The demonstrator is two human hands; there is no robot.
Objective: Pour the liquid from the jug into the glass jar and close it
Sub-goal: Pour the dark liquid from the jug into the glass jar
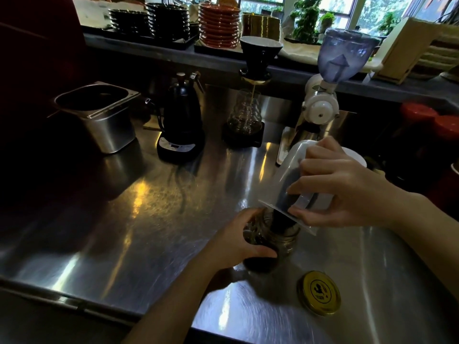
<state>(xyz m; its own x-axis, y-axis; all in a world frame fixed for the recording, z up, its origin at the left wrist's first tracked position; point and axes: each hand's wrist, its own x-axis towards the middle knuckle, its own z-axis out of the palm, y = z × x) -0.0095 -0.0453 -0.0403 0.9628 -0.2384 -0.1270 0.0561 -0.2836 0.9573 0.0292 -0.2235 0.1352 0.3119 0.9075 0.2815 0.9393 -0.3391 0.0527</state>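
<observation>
Two hands share the pour: the left hand (238, 240) wraps the clear glass jar (270, 244) upright on the steel counter (124, 219), the right hand (347, 192) grips the tipped white jug (295, 175) directly above its mouth, and the round gold lid (319, 292) lies near-right, closer to the right hand.

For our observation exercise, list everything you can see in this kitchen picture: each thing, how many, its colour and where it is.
clear glass jar: one, dark liquid inside, on the counter, front centre
white plastic jug: one, tipped over the jar, pouring
round gold metal lid: one, flat on the counter, right of the jar
steel counter: one, silver
black gooseneck kettle: one, centre back
black cone dripper over a glass server: one set, right of the kettle
white coffee grinder: one, right back
steel bin: one, left back
stacked saucers: several piles, black and orange, on the shelf
left hand: grip around the jar
right hand: grip on the jug
</observation>
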